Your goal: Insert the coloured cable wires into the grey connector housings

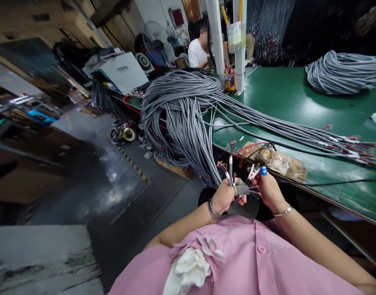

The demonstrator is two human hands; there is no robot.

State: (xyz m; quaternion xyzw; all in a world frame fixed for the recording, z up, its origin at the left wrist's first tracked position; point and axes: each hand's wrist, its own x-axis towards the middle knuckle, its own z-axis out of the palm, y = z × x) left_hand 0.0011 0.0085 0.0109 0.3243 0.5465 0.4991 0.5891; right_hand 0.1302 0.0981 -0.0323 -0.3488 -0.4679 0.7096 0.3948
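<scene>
My left hand (224,197) is closed around grey cables (231,166) near their stripped ends, where thin coloured wires fan out. One cable end stands upright above the fist, and another leans to its left. A short grey sleeve-like piece (242,189) lies across the fingers, with loose coloured wires (254,191) spreading out to its right. Just right of these wires, my right hand (270,192) pinches a small pale pink clip (253,172) that looks like a clothespin. A blue covering (263,171) wraps one fingertip. The other right fingers are partly hidden.
A large heap of grey cables (181,94) hangs over the green table (276,88) edge, its stripped ends reaching right. A taped wooden block (274,162) sits near the front edge. Another cable coil (344,73) lies far right. A person (197,53) sits behind white posts.
</scene>
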